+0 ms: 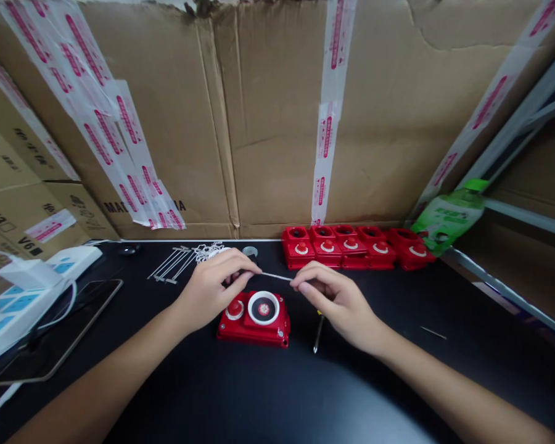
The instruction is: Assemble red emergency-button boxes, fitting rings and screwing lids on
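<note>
A thin whitish strip [277,277] is stretched nearly level between my two hands; whether it is a rod or a cord I cannot tell. My left hand [215,283] pinches one end of it, and my right hand [337,299] pinches the other. Just below the strip lies a red box-shaped device [254,333] with a red button [235,308] and a round, white-rimmed dark opening [263,308]. Beneath my right hand a screwdriver [319,335] rests on the table, its yellow handle mostly hidden.
Several similar red devices [346,246] stand along the cardboard wall [277,135]. Thin metal rods [169,265] and white pieces [208,251] lie behind my left hand. A power strip [86,259] and phone [69,333] occupy the left; a green bottle [451,216] leans at right.
</note>
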A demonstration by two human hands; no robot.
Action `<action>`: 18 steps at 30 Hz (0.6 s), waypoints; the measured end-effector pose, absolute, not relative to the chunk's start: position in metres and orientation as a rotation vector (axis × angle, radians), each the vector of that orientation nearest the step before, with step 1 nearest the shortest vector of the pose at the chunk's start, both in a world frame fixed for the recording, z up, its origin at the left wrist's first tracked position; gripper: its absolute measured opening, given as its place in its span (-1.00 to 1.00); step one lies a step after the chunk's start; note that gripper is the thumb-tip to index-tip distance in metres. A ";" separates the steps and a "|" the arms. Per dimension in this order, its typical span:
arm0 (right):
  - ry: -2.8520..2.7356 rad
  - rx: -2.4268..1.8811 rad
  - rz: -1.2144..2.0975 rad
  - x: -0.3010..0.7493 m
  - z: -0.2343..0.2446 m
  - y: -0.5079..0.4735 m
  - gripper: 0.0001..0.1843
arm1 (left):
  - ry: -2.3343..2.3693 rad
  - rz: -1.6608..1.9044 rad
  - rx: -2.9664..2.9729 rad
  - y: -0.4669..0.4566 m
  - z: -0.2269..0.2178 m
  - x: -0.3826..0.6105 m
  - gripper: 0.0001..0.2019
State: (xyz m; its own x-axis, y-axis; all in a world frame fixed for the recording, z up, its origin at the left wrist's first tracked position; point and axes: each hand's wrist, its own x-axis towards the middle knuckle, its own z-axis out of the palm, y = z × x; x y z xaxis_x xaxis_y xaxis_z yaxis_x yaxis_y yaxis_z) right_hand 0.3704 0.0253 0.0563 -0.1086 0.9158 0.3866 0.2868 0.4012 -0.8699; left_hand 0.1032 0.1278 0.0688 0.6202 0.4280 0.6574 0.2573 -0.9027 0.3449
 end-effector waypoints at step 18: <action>-1.254 -1.259 0.523 0.396 0.044 0.047 -0.71 | 1.106 0.910 2.650 0.197 0.069 0.054 -0.87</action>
